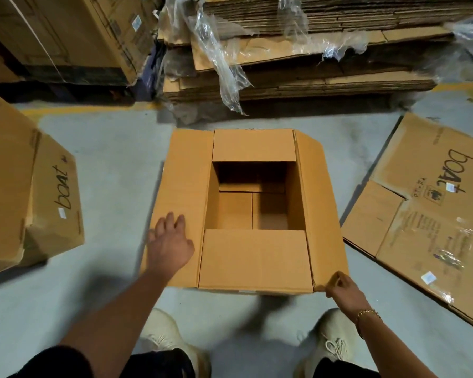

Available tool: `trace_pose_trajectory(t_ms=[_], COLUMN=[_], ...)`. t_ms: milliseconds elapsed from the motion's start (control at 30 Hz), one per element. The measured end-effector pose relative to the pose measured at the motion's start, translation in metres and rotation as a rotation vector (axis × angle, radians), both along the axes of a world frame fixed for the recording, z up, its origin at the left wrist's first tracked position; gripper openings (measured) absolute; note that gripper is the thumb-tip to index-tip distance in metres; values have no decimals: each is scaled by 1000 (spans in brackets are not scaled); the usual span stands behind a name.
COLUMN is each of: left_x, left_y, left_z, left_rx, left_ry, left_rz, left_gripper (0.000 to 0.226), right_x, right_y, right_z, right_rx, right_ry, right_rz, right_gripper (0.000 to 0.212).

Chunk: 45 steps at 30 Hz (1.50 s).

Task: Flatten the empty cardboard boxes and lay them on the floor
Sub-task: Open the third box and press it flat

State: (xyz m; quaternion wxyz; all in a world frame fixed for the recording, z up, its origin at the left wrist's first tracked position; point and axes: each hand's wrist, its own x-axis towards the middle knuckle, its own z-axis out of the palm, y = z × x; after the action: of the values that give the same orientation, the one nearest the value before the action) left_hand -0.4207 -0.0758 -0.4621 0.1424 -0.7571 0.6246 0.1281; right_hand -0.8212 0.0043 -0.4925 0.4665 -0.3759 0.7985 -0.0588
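An open brown cardboard box (257, 257) stands upright on the grey floor in front of me, all its top flaps spread outward and its inside bare. My left hand (168, 242) lies flat, fingers apart, on the left flap. At the near right corner my right hand (342, 286) pinches the corner of the right flap. To the right a flattened box (421, 219) printed "boat" lies on the floor.
Another "boat" box (38, 203) stands at the left. Stacks of flat cardboard (298, 72) with torn plastic wrap sit behind the open box, and large cartons (66, 36) at the back left. My two shoes (164, 336) are just below the box.
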Motion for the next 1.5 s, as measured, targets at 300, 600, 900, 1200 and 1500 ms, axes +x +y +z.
trace_pose_trajectory(t_ms=[300,600,900,1200,1500], left_x=[-97,-66,-58,-8,10], left_y=[-36,80,120,95,16], left_z=[53,49,-20,-45,132], left_rx=[137,549,220,187,-564], left_ry=[276,114,100,425,764], left_rz=[-90,-153,21,185,499], left_gripper=[53,98,82,69,62], right_x=[-17,9,42,142,239], right_y=[3,19,5,-5,16], right_z=[-4,0,30,141,91], right_rx=[-111,-99,-212,-503,-307], right_ry=[47,-792,-492,-94,305], right_rz=[-532,-1051,-746,139,991], right_gripper=[82,20,52,28,76])
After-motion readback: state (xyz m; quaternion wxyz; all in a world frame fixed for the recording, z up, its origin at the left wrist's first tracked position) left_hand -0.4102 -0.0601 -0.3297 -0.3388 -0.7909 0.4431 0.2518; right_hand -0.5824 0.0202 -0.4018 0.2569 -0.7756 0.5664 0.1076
